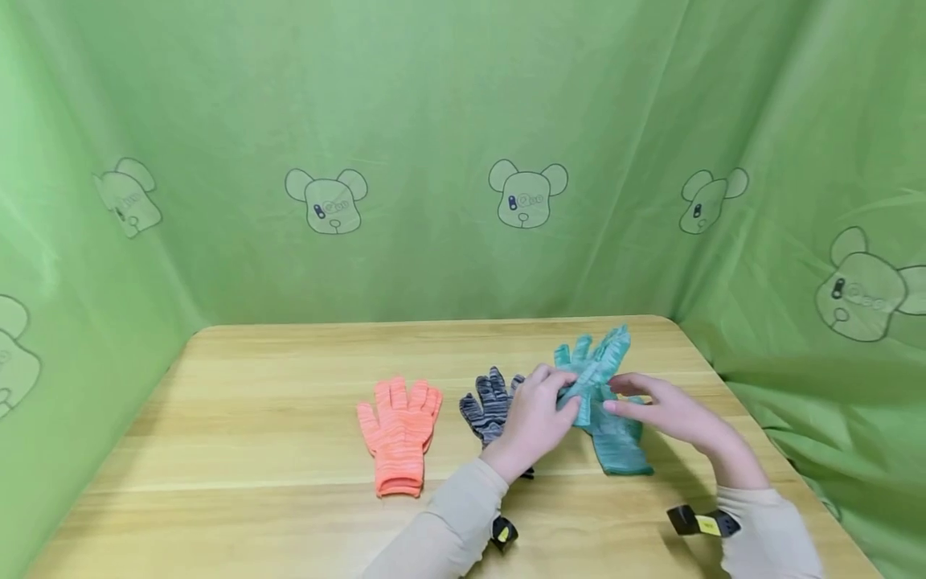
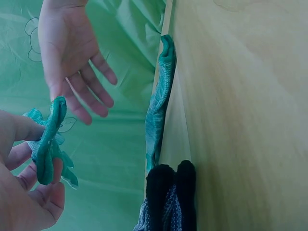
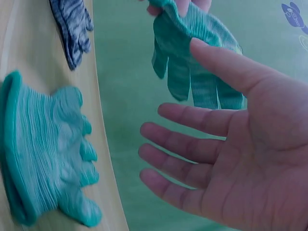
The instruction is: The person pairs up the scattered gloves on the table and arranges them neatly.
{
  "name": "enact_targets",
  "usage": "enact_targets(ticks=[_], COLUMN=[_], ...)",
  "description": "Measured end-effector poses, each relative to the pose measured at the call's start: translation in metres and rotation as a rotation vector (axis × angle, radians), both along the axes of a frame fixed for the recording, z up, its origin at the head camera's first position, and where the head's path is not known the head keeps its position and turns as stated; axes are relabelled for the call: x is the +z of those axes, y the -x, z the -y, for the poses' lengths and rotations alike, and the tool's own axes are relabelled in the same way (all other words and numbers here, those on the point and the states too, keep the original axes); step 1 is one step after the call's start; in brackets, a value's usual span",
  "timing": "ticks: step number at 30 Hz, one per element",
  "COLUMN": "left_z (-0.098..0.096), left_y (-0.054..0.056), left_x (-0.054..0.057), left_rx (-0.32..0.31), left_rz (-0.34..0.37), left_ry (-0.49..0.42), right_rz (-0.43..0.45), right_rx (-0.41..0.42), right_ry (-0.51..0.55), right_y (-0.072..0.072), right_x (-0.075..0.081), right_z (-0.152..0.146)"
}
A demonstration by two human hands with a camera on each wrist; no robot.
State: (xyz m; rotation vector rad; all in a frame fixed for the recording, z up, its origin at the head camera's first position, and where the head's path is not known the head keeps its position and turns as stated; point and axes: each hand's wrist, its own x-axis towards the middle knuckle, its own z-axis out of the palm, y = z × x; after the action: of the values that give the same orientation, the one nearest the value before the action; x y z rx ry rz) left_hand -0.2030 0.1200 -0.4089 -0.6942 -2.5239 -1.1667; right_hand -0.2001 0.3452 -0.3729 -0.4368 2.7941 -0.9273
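Observation:
My left hand [image 1: 534,416] pinches a teal knitted glove [image 1: 608,358] by its cuff, holding it up over the right part of the table. In the right wrist view, the raised glove [image 3: 204,72] hangs with its fingers downward. Close beside it is my right hand [image 1: 669,412], palm toward the glove, fingers extended and apart. The right wrist view shows this right hand [image 3: 260,144] with nothing in its grasp. Below both hands, a second teal glove [image 1: 622,446] lies on the table, partly covered by the raised one in the head view.
Left of the teal gloves lies a dark grey marled glove [image 1: 492,406], partly hidden behind my left hand. Its black cuffs [image 2: 161,180] show in the left wrist view. Orange gloves [image 1: 400,438] lie stacked farther left on the wooden table [image 1: 253,418]. Green curtains [image 1: 434,273] enclose the table.

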Motion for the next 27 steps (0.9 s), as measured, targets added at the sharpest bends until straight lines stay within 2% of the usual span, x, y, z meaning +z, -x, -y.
enact_targets(ticks=[9, 17, 27], left_z=[0.000, 0.000, 0.000], left_y=[0.001, 0.002, 0.003], left_x=[-0.001, -0.004, -0.007], left_rx=[-0.018, -0.017, -0.037], left_rz=[0.017, 0.007, 0.034], left_ry=[-0.017, -0.007, -0.039], right_rz=[0.009, 0.011, -0.005], right_rx=[0.023, -0.040, -0.097], right_ry=[0.085, 0.136, 0.187], right_y=[0.000, -0.001, -0.002], right_x=[0.003, 0.007, 0.009], right_z=[0.010, 0.012, 0.017])
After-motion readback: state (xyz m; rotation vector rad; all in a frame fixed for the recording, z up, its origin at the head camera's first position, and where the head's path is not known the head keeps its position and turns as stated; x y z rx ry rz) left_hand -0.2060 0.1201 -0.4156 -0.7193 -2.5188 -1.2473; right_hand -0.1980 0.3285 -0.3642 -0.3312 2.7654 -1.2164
